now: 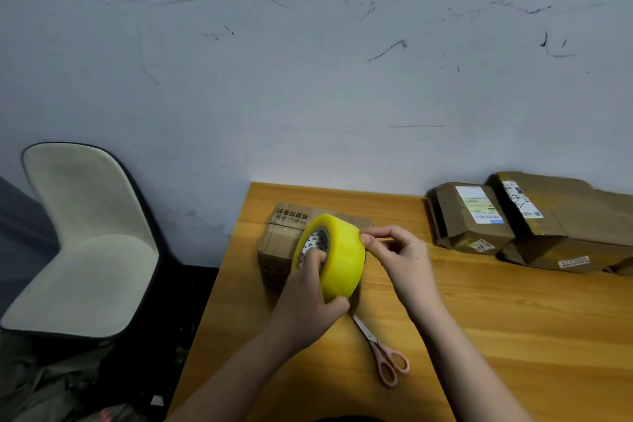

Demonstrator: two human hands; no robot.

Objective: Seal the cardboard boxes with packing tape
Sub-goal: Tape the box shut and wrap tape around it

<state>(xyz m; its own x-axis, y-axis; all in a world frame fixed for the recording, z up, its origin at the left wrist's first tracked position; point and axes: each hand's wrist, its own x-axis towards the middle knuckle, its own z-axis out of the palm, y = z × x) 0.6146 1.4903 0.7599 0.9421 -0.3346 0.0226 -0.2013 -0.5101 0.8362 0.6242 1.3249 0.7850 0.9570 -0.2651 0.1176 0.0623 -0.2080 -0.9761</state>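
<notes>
Left hand (pixel 310 298) grip inside tape roll (pixel 337 260), right hand (pixel 394 255) at its outer edge

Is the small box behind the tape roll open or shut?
Shut: the small box has flat, closed top flaps, with the tape roll held in front.

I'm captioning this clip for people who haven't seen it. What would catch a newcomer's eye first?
The bright yellow tape roll, held above a small cardboard box near the wooden table's left edge. The left hand grips it through the core while the right hand pinches at its outer edge. Pink-handled scissors lie nearer the viewer; used boxes sit far right.
</notes>
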